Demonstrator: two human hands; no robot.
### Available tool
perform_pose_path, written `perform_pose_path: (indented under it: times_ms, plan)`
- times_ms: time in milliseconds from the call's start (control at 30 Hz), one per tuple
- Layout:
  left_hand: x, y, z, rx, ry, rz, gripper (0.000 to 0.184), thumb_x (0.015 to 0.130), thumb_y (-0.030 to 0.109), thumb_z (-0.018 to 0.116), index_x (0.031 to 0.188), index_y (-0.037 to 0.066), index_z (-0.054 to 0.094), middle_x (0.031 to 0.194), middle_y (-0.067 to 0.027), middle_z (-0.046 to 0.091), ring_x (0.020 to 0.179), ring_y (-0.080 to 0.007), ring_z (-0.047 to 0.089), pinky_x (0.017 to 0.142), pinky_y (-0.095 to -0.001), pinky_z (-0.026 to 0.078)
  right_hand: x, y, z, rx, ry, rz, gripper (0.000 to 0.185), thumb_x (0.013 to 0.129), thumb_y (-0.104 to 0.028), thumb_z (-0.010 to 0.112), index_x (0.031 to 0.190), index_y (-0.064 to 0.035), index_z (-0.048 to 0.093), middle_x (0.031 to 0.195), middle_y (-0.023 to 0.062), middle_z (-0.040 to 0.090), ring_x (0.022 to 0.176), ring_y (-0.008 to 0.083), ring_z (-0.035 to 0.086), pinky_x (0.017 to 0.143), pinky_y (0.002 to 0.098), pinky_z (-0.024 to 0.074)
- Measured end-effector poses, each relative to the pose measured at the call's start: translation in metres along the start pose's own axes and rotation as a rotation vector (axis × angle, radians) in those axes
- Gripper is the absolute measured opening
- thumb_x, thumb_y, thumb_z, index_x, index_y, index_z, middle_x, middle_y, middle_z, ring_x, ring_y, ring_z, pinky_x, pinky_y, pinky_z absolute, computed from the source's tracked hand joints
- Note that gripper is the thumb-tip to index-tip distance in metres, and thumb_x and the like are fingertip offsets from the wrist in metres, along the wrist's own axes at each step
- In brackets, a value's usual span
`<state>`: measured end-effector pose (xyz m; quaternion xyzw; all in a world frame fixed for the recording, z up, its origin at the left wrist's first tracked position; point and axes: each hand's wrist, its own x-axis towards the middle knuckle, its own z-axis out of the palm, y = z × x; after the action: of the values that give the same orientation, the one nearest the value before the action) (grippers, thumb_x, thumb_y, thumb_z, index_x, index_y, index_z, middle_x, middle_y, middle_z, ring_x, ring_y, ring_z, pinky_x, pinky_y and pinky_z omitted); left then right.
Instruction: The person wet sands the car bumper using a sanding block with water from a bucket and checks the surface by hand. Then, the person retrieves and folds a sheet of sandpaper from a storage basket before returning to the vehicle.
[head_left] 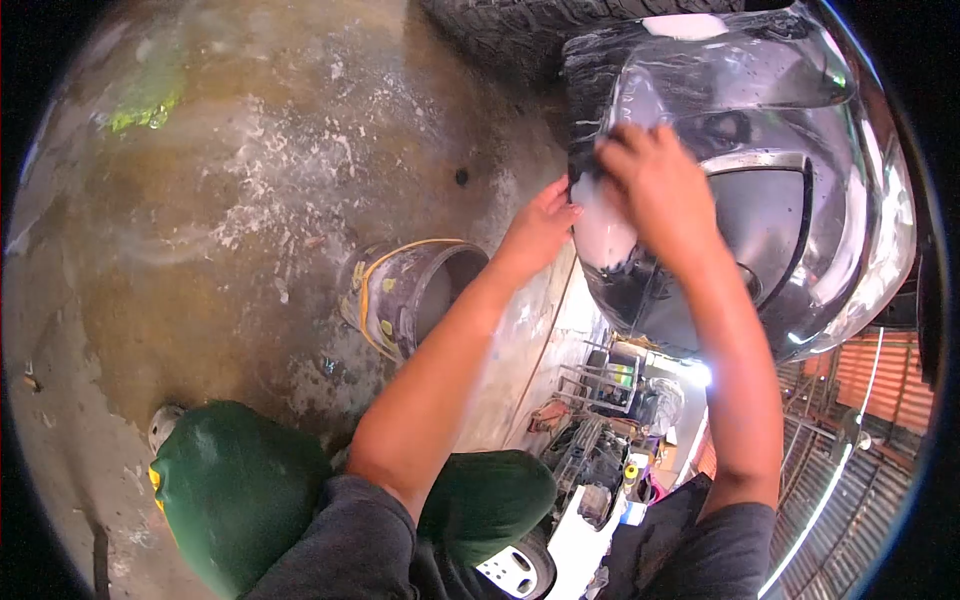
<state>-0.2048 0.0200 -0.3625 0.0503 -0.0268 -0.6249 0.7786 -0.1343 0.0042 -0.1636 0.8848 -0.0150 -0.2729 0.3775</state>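
A wet, glossy black car bumper (690, 135) with pale patches fills the upper right. My right hand (655, 190) lies against it, fingers bent down onto the surface and slightly blurred. Whatever is under those fingers, if anything, is hidden. Just below them a whitish filler patch (603, 228) shows on the bumper's corner. At the bumper's lower edge, my left hand (540, 228) touches the rim with thumb and fingers apart. A grey panel with a silver frame (765, 215) is set into the bumper, right of my right hand.
A dirty bucket (400, 292) with a yellow handle stands on the wet, stained concrete floor (250, 190) beside my left forearm. A tyre (490, 35) is above. Behind are a white vehicle part (580, 535), several cluttered items and corrugated metal sheets (885, 385).
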Motion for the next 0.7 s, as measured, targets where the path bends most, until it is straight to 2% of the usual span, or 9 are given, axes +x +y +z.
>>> perform_pose_path:
  times_ms: [133,167,267,333,400,467,533,600,700]
  plan:
    - [0.000,0.005,0.003,-0.013,0.020,0.002,0.061,0.101,0.023,0.059,0.155,0.011,0.034,0.147,-0.0040,0.052,0.128,-0.0172,0.051,0.103,-0.0408,0.044,0.011,0.019,0.004,0.069,0.029,-0.053,0.027,0.076,-0.016,0.072,0.101,-0.0099,0.066,0.109,0.0095,0.063,0.104,0.0324,0.060,0.083,0.0440,0.0555]
    - [-0.004,0.003,0.003,-0.015,0.032,0.008,0.060,0.101,0.022,0.058,0.155,0.011,0.034,0.146,-0.0039,0.052,0.128,-0.0171,0.051,0.103,-0.0411,0.044,0.033,0.030,0.005,-0.001,0.002,0.012,0.028,0.077,-0.018,0.071,0.103,-0.0105,0.067,0.110,0.0086,0.064,0.105,0.0324,0.061,0.084,0.0455,0.0552]
    - [0.000,0.001,-0.005,0.009,-0.021,-0.005,0.059,0.102,0.032,0.054,0.154,0.013,0.035,0.146,-0.0045,0.052,0.128,-0.0183,0.051,0.105,-0.0423,0.044,0.062,0.051,0.023,-0.107,0.187,0.093,0.029,0.078,-0.020,0.071,0.106,-0.0123,0.066,0.109,0.0099,0.064,0.104,0.0336,0.060,0.085,0.0500,0.0512]
    - [0.002,0.013,-0.016,0.019,-0.080,-0.060,0.062,0.103,0.043,0.048,0.155,0.011,0.034,0.147,-0.0078,0.050,0.129,-0.0207,0.051,0.106,-0.0430,0.043,0.031,0.023,0.021,-0.086,0.128,0.080,0.030,0.080,-0.020,0.071,0.108,-0.0130,0.066,0.111,0.0103,0.063,0.105,0.0336,0.059,0.084,0.0488,0.0493]
    - [0.004,0.018,-0.014,-0.002,-0.095,-0.106,0.068,0.103,0.053,0.043,0.154,0.009,0.034,0.148,-0.0114,0.049,0.129,-0.0231,0.051,0.107,-0.0433,0.043,-0.022,-0.015,0.021,-0.072,0.086,0.032,0.035,0.080,-0.019,0.067,0.114,-0.0134,0.066,0.114,0.0077,0.062,0.106,0.0292,0.057,0.084,0.0443,0.0467]
    - [0.005,0.021,-0.013,-0.041,-0.050,-0.136,0.076,0.102,0.061,0.038,0.153,0.005,0.034,0.148,-0.0152,0.047,0.128,-0.0254,0.052,0.107,-0.0434,0.043,-0.066,-0.040,0.029,-0.048,0.043,-0.065,0.028,0.083,-0.016,0.061,0.110,-0.0116,0.066,0.117,0.0055,0.059,0.100,0.0265,0.056,0.082,0.0410,0.0447]
    - [-0.003,0.023,-0.006,-0.033,0.006,-0.110,0.080,0.101,0.064,0.037,0.152,0.002,0.035,0.148,-0.0177,0.046,0.127,-0.0272,0.052,0.107,-0.0435,0.043,-0.067,-0.040,0.024,-0.004,-0.005,-0.116,0.027,0.081,-0.017,0.063,0.107,-0.0115,0.067,0.113,0.0059,0.060,0.100,0.0261,0.056,0.081,0.0399,0.0447]
    - [-0.005,0.023,-0.001,-0.027,0.016,-0.076,0.083,0.100,0.065,0.036,0.151,0.000,0.035,0.149,-0.0191,0.045,0.128,-0.0289,0.051,0.107,-0.0441,0.044,-0.041,-0.030,0.019,0.013,0.027,-0.073,0.027,0.079,-0.020,0.065,0.105,-0.0122,0.066,0.111,0.0058,0.060,0.102,0.0263,0.056,0.081,0.0401,0.0453]
    - [-0.005,0.019,-0.004,-0.028,-0.008,-0.053,0.085,0.100,0.067,0.036,0.152,0.000,0.033,0.150,-0.0199,0.044,0.130,-0.0314,0.049,0.107,-0.0456,0.043,0.014,-0.002,0.022,0.015,0.177,0.120,0.026,0.079,-0.016,0.069,0.105,-0.0124,0.066,0.106,0.0106,0.063,0.096,0.0337,0.059,0.078,0.0464,0.0494]
